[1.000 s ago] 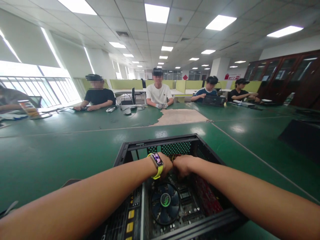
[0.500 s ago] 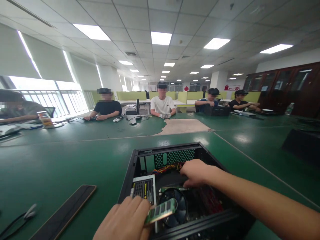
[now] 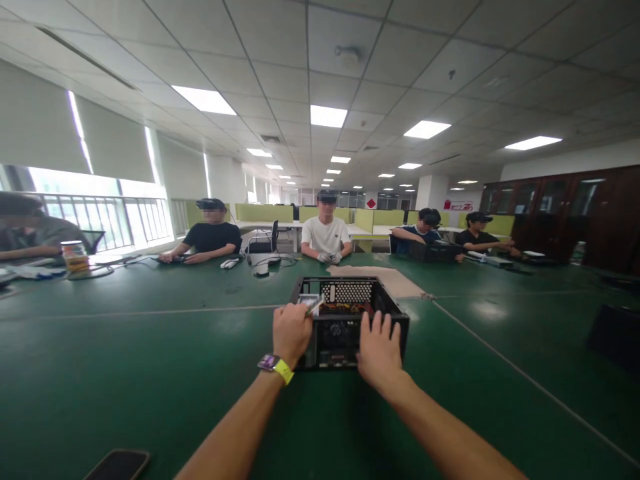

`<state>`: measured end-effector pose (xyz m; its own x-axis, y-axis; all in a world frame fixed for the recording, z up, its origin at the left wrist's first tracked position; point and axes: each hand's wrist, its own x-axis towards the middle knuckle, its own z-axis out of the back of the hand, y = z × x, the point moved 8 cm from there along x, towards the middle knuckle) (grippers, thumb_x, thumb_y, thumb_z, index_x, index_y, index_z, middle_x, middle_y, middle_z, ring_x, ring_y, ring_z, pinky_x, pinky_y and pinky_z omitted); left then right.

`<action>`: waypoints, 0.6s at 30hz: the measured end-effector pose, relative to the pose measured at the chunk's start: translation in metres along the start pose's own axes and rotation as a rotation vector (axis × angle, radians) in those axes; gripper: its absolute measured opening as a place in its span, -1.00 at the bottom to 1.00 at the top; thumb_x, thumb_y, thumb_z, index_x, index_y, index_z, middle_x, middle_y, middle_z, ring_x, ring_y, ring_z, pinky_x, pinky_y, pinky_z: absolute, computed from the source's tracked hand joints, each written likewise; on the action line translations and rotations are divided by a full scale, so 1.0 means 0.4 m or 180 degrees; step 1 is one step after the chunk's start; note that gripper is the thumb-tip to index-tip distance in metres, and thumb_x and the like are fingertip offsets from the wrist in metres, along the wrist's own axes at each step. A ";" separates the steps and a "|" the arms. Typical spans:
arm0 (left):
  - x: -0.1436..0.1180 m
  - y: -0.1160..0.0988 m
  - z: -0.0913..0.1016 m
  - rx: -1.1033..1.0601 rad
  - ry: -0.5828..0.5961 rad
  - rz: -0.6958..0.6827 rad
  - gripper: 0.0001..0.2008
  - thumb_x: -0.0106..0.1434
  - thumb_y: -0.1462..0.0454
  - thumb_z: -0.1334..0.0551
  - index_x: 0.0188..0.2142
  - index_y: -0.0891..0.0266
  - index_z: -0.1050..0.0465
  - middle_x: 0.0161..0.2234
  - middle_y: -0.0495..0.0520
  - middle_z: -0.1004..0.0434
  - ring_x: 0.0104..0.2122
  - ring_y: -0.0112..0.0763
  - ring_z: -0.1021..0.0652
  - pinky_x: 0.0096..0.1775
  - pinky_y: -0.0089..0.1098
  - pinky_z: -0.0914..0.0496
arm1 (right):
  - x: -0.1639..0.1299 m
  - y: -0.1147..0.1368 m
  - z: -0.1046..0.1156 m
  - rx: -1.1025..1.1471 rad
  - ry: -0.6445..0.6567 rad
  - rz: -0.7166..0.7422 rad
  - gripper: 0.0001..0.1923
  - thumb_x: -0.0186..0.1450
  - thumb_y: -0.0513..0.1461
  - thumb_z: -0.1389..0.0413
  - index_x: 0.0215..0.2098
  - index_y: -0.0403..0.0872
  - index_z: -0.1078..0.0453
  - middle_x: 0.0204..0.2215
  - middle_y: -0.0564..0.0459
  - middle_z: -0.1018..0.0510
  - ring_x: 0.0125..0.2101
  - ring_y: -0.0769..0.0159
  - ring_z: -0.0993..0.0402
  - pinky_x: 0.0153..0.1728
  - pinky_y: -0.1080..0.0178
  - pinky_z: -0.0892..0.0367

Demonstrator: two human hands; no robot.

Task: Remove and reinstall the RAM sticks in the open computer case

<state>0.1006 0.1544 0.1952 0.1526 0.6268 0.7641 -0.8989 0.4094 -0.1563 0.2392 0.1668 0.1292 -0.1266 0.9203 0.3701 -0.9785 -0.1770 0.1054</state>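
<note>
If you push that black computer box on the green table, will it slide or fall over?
The computer box would probably slide rather than tip: it sits low and wide on the smooth, shiny green table. It likely feels heavy, since parts and wires fill its open metal frame. The right hand rests on its near edge.

- A green table [image 3: 125, 347] spreads across the whole room in front of us.
- A dark phone [image 3: 116, 465] lies flat at seven o'clock, near the table's edge.
- At ten o'clock, a jar with an orange label [image 3: 74, 257] stands by a seated person's arm [image 3: 25, 252].
- At twelve o'clock, a person in a white shirt [image 3: 326, 235] sits across the table; a person in a black shirt [image 3: 213, 235] sits to that one's left, at eleven.
- A bare, worn patch [image 3: 395, 283] in the tabletop shows at one o'clock.
- Dark wooden cabinets [image 3: 575, 213] line the wall at two o'clock.
- A black panel [image 3: 615, 337] rests at three o'clock.
</note>
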 end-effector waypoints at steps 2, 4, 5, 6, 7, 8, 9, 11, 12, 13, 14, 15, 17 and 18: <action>0.055 -0.020 -0.039 -0.0240 0.0238 -0.0027 -0.73 0.29 0.33 0.04 -0.50 0.24 -0.31 -0.51 0.03 -0.44 -0.47 -0.44 -0.44 -0.38 -0.41 -0.31 | 0.067 0.050 0.030 0.0369 -0.0010 0.0041 -0.27 0.13 -0.21 -0.10 0.25 -0.13 -0.04 0.24 -0.21 -0.07 0.22 -0.11 0.10 0.16 -0.15 0.18; 0.035 -0.047 -0.067 -0.0673 0.0634 -0.0146 -0.74 0.28 0.30 0.04 -0.50 0.21 -0.29 -0.49 -0.02 -0.45 -0.48 -0.47 -0.43 -0.43 -0.46 -0.25 | 0.059 0.074 0.035 0.1285 0.0268 0.0269 -0.35 0.19 -0.17 -0.05 0.24 -0.05 -0.07 0.21 -0.13 -0.15 0.20 -0.02 0.00 0.16 -0.02 0.06; 0.001 -0.052 -0.081 -0.0877 0.0879 -0.0110 -0.74 0.29 0.28 0.04 -0.49 0.20 -0.29 -0.49 -0.04 -0.45 -0.48 -0.47 -0.43 -0.43 -0.46 -0.23 | 0.031 0.073 0.023 0.1892 0.0567 0.0336 -0.38 0.21 -0.14 -0.04 0.24 -0.02 -0.08 0.19 -0.10 -0.21 0.16 0.02 -0.09 0.12 0.03 -0.05; -0.044 -0.051 -0.098 -0.1034 0.1146 0.0000 -0.73 0.29 0.27 0.06 -0.49 0.19 -0.30 -0.50 -0.04 -0.45 -0.49 -0.46 -0.43 -0.44 -0.47 -0.22 | -0.010 0.066 0.006 0.2517 0.0898 0.0346 -0.36 0.22 -0.10 -0.04 0.24 -0.01 -0.06 0.17 -0.10 -0.23 0.13 0.05 -0.16 0.08 0.08 -0.12; -0.096 -0.046 -0.115 -0.1126 0.1416 0.0147 -0.71 0.29 0.26 0.07 -0.49 0.20 -0.30 -0.51 -0.04 -0.45 -0.49 -0.46 -0.43 -0.45 -0.47 -0.22 | -0.058 0.055 -0.013 0.3076 0.1188 0.0331 -0.30 0.21 -0.04 -0.06 0.27 -0.03 -0.01 0.18 -0.11 -0.21 0.12 0.07 -0.17 0.06 0.10 -0.16; -0.152 -0.043 -0.135 -0.1194 0.1689 0.0287 -0.70 0.29 0.26 0.08 -0.49 0.20 -0.31 -0.52 -0.04 -0.45 -0.50 -0.46 -0.43 -0.45 -0.47 -0.22 | -0.109 0.041 -0.030 0.3506 0.1395 0.0288 -0.22 0.20 0.02 -0.06 0.29 -0.04 0.06 0.21 -0.12 -0.16 0.14 0.08 -0.15 0.07 0.10 -0.15; -0.208 -0.049 -0.154 -0.1266 0.1963 0.0372 -0.68 0.29 0.26 0.10 -0.48 0.21 -0.33 -0.51 -0.03 -0.46 -0.50 -0.45 -0.44 -0.45 -0.47 -0.24 | -0.158 0.027 -0.048 0.3774 0.1528 0.0220 -0.16 0.19 0.07 -0.06 0.31 -0.06 0.13 0.23 -0.14 -0.10 0.16 0.09 -0.12 0.10 0.10 -0.12; -0.308 -0.088 -0.187 -0.1397 0.2487 0.0348 -0.68 0.29 0.26 0.09 -0.42 0.21 -0.39 -0.47 0.00 -0.50 -0.46 -0.43 -0.46 -0.42 -0.47 -0.27 | -0.244 -0.001 -0.080 0.3886 0.1538 -0.0008 -0.13 0.20 0.15 0.00 0.31 -0.07 0.13 0.24 -0.16 -0.07 0.18 0.11 -0.07 0.15 0.10 -0.02; -0.349 -0.115 -0.198 -0.1439 0.2711 0.0331 -0.69 0.28 0.26 0.08 -0.37 0.22 -0.42 -0.43 0.03 -0.52 -0.44 -0.41 -0.48 -0.40 -0.46 -0.29 | -0.279 -0.012 -0.093 0.3831 0.1479 -0.0159 -0.16 0.20 0.18 0.04 0.29 -0.07 0.05 0.22 -0.16 -0.12 0.18 0.12 -0.08 0.17 0.10 0.01; -0.383 -0.145 -0.205 -0.1474 0.2922 0.0340 -0.70 0.28 0.26 0.07 -0.31 0.22 -0.43 -0.40 0.05 -0.54 -0.42 -0.39 -0.49 -0.39 -0.45 -0.31 | -0.309 -0.020 -0.101 0.3769 0.1428 -0.0321 -0.21 0.20 0.20 0.06 0.25 -0.07 -0.08 0.18 -0.16 -0.21 0.16 0.11 -0.12 0.17 0.10 0.01; -0.412 -0.176 -0.207 -0.1542 0.3133 0.0352 -0.70 0.27 0.25 0.05 -0.24 0.22 -0.44 -0.38 0.07 -0.55 -0.41 -0.37 -0.51 -0.38 -0.44 -0.33 | -0.335 -0.027 -0.102 0.3718 0.1353 -0.0489 -0.26 0.20 0.21 0.08 0.18 -0.05 -0.20 0.13 -0.14 -0.30 0.13 0.11 -0.17 0.16 0.10 -0.03; -0.433 -0.209 -0.203 -0.1658 0.3319 0.0328 -0.70 0.26 0.23 0.02 -0.17 0.21 -0.43 -0.36 0.08 -0.56 -0.39 -0.35 -0.52 -0.37 -0.43 -0.35 | -0.355 -0.035 -0.091 0.3677 0.1245 -0.0611 -0.32 0.20 0.21 0.08 0.09 -0.03 -0.31 0.07 -0.11 -0.36 0.10 0.11 -0.22 0.14 0.11 -0.07; -0.450 -0.263 -0.175 -0.1969 0.3454 0.0173 -0.62 0.19 0.15 -0.11 -0.02 0.20 -0.37 -0.24 0.12 -0.56 -0.30 -0.29 -0.54 -0.28 -0.39 -0.40 | -0.376 -0.057 -0.031 0.3573 0.0919 -0.0635 -0.44 0.21 0.18 0.06 -0.12 -0.02 -0.45 -0.04 -0.07 -0.46 0.00 0.12 -0.32 0.06 0.15 -0.17; -0.448 -0.280 -0.153 -0.2110 0.3392 0.0048 -0.51 0.13 0.11 -0.18 0.05 0.19 -0.31 -0.14 0.15 -0.53 -0.20 -0.23 -0.53 -0.18 -0.34 -0.40 | -0.380 -0.076 0.014 0.3474 0.0726 -0.0609 -0.47 0.22 0.17 0.06 -0.22 -0.03 -0.47 -0.15 -0.07 -0.51 -0.09 0.15 -0.39 -0.03 0.17 -0.25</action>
<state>0.1991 0.0368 0.0374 0.6777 0.7313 -0.0772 -0.5715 0.4577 -0.6811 0.2892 0.0303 0.0751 -0.1259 0.9874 0.0961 -0.3340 -0.1334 0.9331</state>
